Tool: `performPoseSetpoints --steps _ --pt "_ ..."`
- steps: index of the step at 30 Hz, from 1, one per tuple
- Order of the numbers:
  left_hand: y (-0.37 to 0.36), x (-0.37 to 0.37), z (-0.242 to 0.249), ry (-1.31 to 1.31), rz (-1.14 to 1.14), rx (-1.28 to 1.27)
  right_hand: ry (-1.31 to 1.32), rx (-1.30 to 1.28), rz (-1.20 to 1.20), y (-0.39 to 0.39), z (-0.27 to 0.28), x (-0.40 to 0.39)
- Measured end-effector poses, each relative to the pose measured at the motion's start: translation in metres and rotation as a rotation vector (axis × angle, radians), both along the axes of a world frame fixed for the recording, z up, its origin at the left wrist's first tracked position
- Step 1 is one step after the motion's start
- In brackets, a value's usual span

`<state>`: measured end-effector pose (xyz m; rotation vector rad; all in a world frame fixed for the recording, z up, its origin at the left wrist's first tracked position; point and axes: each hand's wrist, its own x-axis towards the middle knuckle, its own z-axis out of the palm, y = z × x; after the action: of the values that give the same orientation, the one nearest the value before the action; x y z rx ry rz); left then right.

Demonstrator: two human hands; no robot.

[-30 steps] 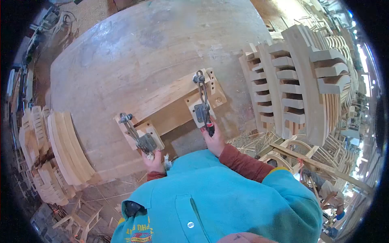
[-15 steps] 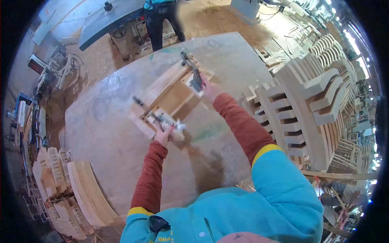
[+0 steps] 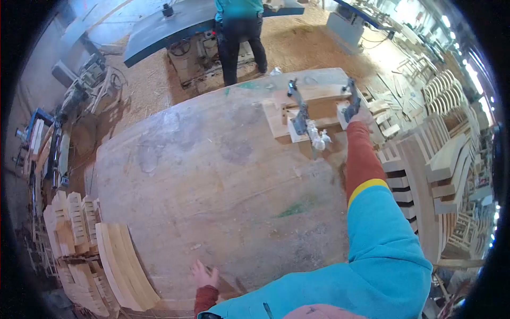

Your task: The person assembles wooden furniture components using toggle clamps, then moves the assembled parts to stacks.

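- The wooden jig (image 3: 311, 114) has been pushed to the table's (image 3: 212, 175) far edge, its long axis crosswise.
- It is gripped by the right hand (image 3: 361, 112); the left hand (image 3: 204, 276) has been withdrawn, open, fingers spread.

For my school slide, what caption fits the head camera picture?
Right hand on a wooden clamp jig across the table.

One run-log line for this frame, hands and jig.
right hand: gripping clamp handle on wooden jig, far side of table | left hand: open, near edge
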<state>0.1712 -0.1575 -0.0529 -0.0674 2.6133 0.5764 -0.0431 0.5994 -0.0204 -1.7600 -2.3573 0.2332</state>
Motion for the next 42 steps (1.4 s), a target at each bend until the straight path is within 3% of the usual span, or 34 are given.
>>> performPoseSetpoints --steps 2,3,5,8,9,10,11,13,14,16,19,22,26,30,35,41,42 --pt "0.01 0.022 -0.017 -0.219 -0.069 -0.225 0.061 0.135 -0.007 -0.009 0.005 -0.011" --pt "0.022 0.023 -0.01 -0.251 -0.084 -0.302 0.111 0.327 0.02 -0.034 0.009 -0.007" --pt "0.047 0.013 0.012 -0.312 -0.114 -0.452 0.309 0.43 0.267 -0.08 0.031 0.014" --pt "0.059 -0.01 0.025 -0.523 -0.092 -0.515 0.587 0.289 0.915 -0.149 0.025 0.062" --pt "0.062 -0.012 0.029 -0.538 -0.095 -0.539 0.648 0.085 1.034 -0.195 0.054 0.094" --pt "0.066 -0.013 0.033 -0.554 -0.098 -0.564 0.611 -0.111 1.06 -0.227 0.052 0.124" --pt "0.067 -0.013 0.034 -0.569 -0.1 -0.588 0.434 -0.158 1.152 -0.234 0.03 0.154" --pt "0.058 -0.007 0.011 -0.534 -0.153 -0.617 0.317 -0.205 1.211 -0.272 0.028 0.226" --pt "0.052 -0.005 -0.002 -0.521 -0.182 -0.631 0.179 -0.403 1.037 -0.278 0.027 0.262" --pt "0.048 -0.004 -0.008 -0.477 -0.308 -0.646 0.027 -0.264 1.058 -0.269 -0.02 0.322" --pt "0.042 -0.001 -0.003 -0.433 -0.473 -0.67 -0.349 -0.474 0.824 -0.298 0.013 0.385" --pt "0.04 -0.003 0.001 -0.425 -0.571 -0.618 -0.547 -0.592 0.821 -0.305 -0.01 0.419" --pt "0.034 -0.007 -0.007 -0.447 -0.566 -0.518 -0.594 -0.532 0.855 -0.321 -0.034 0.434" --pt "0.035 0.0 0.01 -0.406 -0.489 -0.518 -0.668 -0.525 0.834 -0.33 -0.026 0.426" --pt "0.03 -0.004 -0.021 -0.386 -0.474 -0.551 -0.738 -0.558 0.828 -0.328 -0.008 0.419" --pt "0.035 -0.002 -0.019 -0.425 -0.496 -0.639 -0.83 -0.536 0.823 -0.337 0.003 0.418" --pt "0.037 0.002 -0.016 -0.404 -0.414 -0.625 -0.842 -0.538 0.823 -0.337 0.001 0.417"
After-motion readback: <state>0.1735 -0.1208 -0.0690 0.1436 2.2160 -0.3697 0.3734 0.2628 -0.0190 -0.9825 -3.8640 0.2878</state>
